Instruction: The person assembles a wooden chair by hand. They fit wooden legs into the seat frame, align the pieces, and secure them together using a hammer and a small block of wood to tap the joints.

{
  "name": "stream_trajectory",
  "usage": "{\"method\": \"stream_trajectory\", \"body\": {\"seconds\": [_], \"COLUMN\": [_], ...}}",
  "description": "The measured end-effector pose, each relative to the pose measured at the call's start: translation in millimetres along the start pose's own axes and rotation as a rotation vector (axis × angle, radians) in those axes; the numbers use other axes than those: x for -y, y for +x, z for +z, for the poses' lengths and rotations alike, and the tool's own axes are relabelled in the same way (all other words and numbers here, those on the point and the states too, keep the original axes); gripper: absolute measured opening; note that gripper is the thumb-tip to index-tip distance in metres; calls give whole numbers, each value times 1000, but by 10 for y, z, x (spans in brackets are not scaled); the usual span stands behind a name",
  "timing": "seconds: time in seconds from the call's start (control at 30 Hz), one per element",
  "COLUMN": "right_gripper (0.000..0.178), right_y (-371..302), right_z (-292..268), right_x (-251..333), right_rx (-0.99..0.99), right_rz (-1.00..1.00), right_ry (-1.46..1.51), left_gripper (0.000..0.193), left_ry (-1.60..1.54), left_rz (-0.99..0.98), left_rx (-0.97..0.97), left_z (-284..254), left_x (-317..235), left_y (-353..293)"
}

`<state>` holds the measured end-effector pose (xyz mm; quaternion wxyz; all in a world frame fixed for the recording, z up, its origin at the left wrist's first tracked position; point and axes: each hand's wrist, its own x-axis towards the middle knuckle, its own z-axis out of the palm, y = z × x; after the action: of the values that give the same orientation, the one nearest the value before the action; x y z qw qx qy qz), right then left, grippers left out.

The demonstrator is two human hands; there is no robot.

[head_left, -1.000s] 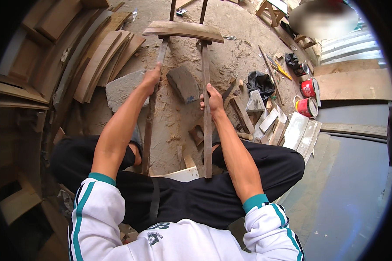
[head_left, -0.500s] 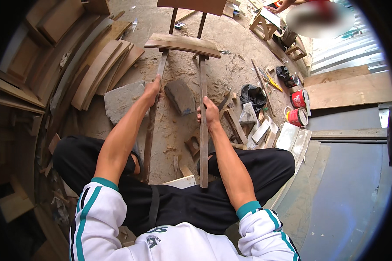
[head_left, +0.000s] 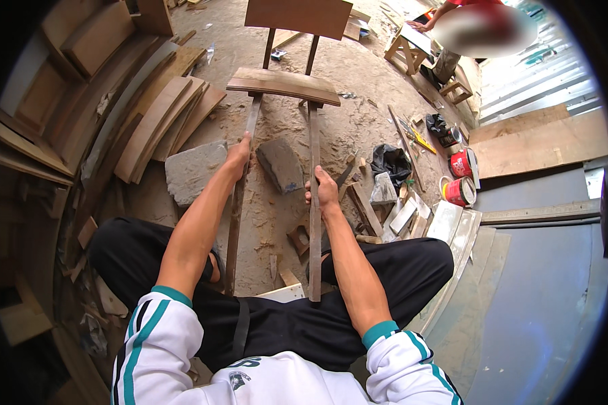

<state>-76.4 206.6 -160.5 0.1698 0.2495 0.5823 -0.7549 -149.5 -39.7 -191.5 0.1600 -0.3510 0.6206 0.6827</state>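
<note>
Wooden frame (head_left: 287, 86) located at centre and upper centre of the picture, held by its two long rails; left rail (head_left: 234, 233) is gripped by the left hand (head_left: 238, 156), closed round the wood, fingertips largely hidden; right rail (head_left: 315, 256) is enclosed by the right hand (head_left: 325, 190), thumb uppermost and fingers curled about the wood.

Step in hand judged to be steadying or positioning by both rails at once; for the next move, an even grip and matched movement of both hands appear to be called for, lest the piece be twisted.

Materials noted: rails straight, slender, dark brown; curved crosspiece (head_left: 273, 79) bowed, paler, seemingly layered at its edge; upper board (head_left: 297, 18) broad, smooth, reddish brown, at the top of the picture; ground (head_left: 270, 226) sandy, scattered with shavings; dark block (head_left: 279, 165) at centre, rough, blunt-cornered; pale slab (head_left: 194, 174) at centre left, coarse, stone-like.
</note>
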Motion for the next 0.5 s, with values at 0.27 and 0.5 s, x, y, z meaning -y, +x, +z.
{"method": "stream_trajectory", "body": {"seconds": [0.27, 0.5], "right_gripper": [50, 51], "right_y": [19, 39], "right_z": [16, 12], "right_x": [-34, -56], "right_rx": [-7, -1], "right_rz": [-12, -1], "right_ry": [-23, -9], "left_gripper": [56, 57], "left_ry": [36, 68], "left_rz": [-54, -62], "left_rx": [32, 11], "left_z": [-3, -11], "left_x": [-21, -22], "left_y": [17, 41]}}
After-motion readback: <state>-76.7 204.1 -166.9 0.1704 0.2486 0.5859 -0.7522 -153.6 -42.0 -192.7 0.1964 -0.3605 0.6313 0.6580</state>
